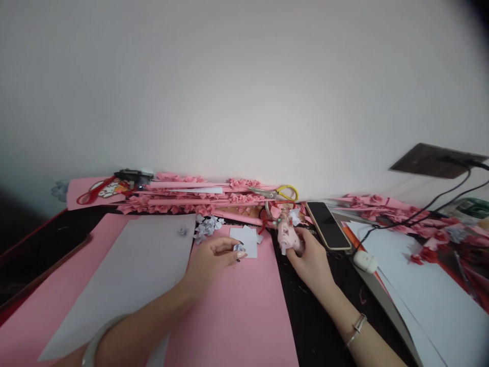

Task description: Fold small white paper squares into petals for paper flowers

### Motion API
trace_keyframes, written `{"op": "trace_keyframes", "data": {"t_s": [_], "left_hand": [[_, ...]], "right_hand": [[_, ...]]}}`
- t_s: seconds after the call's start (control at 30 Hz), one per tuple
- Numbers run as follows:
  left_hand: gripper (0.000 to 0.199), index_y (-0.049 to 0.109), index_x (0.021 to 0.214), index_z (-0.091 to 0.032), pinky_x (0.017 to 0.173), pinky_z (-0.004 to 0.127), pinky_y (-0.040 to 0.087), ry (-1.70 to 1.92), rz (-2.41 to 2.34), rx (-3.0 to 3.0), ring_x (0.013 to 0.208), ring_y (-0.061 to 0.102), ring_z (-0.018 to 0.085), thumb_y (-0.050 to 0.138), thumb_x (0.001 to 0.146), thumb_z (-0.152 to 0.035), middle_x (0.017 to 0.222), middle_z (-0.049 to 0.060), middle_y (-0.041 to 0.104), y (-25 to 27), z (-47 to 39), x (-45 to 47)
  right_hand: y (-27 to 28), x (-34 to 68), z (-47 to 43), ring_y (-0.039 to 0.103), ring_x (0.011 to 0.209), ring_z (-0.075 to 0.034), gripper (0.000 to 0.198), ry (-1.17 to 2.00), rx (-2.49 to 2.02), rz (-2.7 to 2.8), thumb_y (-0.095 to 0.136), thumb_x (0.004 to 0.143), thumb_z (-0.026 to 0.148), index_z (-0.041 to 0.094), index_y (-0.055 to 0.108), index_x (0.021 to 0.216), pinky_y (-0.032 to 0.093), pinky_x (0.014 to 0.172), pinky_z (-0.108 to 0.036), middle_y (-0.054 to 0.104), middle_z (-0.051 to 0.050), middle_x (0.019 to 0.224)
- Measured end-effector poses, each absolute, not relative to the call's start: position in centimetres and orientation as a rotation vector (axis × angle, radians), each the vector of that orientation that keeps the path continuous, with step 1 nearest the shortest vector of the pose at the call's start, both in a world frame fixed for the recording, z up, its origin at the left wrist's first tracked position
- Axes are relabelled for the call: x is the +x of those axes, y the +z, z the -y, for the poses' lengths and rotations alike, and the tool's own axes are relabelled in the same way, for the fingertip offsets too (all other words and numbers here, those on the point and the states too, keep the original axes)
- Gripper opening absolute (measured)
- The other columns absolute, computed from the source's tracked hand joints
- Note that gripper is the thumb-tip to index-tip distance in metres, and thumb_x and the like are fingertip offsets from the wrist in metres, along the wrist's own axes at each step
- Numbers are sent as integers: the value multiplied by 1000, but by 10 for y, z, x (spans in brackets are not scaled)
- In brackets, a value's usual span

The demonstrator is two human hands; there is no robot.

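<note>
Between the thumb and fingers of my left hand [219, 253] is a small white paper flower [239, 248]. It is held above a small square of white paper [250, 239] lying on a large pink sheet [237, 316]. My right hand [311, 255] is wrapped around a pale pink glue gun [288, 238], whose nozzle points down and toward me, apart from the flower. Just behind my left hand lies a pile of white paper flowers [207, 227]. One more white flower [183, 231] rests on a big white sheet [126, 275].
Pink paper flower stems [183, 201] lie along the wall, with yellow-handled scissors [282, 192] on them. To the right are a phone [328, 226], a white earbud case [365, 261], white papers [412, 290] and black cables [439, 196] running from a wall socket [428, 162].
</note>
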State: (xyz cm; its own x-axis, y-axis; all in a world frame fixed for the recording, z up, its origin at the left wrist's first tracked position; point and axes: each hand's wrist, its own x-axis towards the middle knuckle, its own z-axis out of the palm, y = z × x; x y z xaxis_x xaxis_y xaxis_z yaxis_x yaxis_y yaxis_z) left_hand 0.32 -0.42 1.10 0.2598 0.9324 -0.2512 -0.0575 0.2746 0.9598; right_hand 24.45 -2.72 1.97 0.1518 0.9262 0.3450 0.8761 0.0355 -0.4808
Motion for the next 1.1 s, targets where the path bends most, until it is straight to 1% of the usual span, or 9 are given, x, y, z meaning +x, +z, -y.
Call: {"op": "trace_keyframes", "data": {"t_s": [0.13, 0.23, 0.27, 0.37, 0.43, 0.5, 0.6, 0.77, 1.1], "left_hand": [[27, 69, 88, -17, 69, 25, 51, 875, -1064, 1042, 82, 66, 18, 75, 65, -29, 90, 5, 73, 11, 4, 3], [28, 69, 89, -17, 69, 25, 51, 871, -1087, 1036, 81, 66, 18, 75, 65, -28, 89, 4, 73, 13, 5, 3], [27, 69, 89, -17, 69, 25, 51, 869, -1101, 1035, 81, 66, 18, 75, 64, -28, 88, 4, 73, 14, 5, 3], [25, 70, 87, -17, 70, 26, 52, 855, -1145, 1028, 80, 66, 18, 75, 64, -27, 84, 4, 73, 17, 5, 3], [25, 70, 87, -16, 70, 26, 52, 845, -1153, 1032, 80, 66, 18, 74, 65, -25, 84, 4, 73, 18, 5, 3], [25, 70, 88, -15, 69, 26, 53, 845, -1154, 1044, 80, 66, 19, 74, 65, -24, 84, 5, 73, 18, 5, 3], [24, 70, 87, -15, 68, 27, 53, 847, -1165, 1067, 81, 67, 20, 73, 65, -23, 86, 6, 73, 15, 5, 4], [20, 69, 83, -15, 66, 27, 53, 857, -1174, 1128, 79, 67, 20, 72, 65, -21, 86, 6, 73, 10, 6, 5], [19, 72, 84, -16, 66, 29, 53, 848, -1179, 1167, 81, 67, 22, 69, 66, -20, 88, 7, 74, 14, 8, 6]], "right_hand": [[28, 244, 31, 60, 65, -19, 26, 298, -1596, 1677, 51, 79, 24, 15, 58, 102, 48, 61, -29, 65, -5, 81], [27, 245, 33, 56, 59, -18, 15, 522, -1501, 1677, 57, 78, 26, 16, 61, 88, 46, 55, -27, 62, -3, 71], [25, 245, 34, 53, 55, -16, 16, 623, -1465, 1657, 59, 77, 29, 16, 61, 86, 44, 51, -27, 59, -2, 66], [18, 245, 35, 38, 39, -9, 22, 1051, -1365, 1599, 59, 80, 36, 15, 58, 87, 34, 38, -22, 46, 6, 49], [16, 243, 36, 32, 35, -7, 27, 1273, -1281, 1561, 59, 81, 41, 15, 55, 85, 30, 35, -19, 40, 9, 45], [16, 240, 37, 30, 34, -5, 32, 1393, -1216, 1542, 61, 80, 46, 15, 54, 83, 28, 34, -18, 38, 10, 44], [18, 236, 39, 28, 35, -4, 35, 1453, -1185, 1535, 63, 79, 49, 15, 53, 85, 29, 34, -17, 38, 10, 46], [17, 232, 40, 31, 38, -5, 39, 1444, -1225, 1555, 62, 80, 48, 16, 55, 100, 30, 36, -17, 42, 8, 55], [11, 233, 40, 32, 40, -6, 31, 1327, -1267, 1635, 60, 82, 41, 16, 59, 99, 30, 37, -18, 46, 6, 57]]}}
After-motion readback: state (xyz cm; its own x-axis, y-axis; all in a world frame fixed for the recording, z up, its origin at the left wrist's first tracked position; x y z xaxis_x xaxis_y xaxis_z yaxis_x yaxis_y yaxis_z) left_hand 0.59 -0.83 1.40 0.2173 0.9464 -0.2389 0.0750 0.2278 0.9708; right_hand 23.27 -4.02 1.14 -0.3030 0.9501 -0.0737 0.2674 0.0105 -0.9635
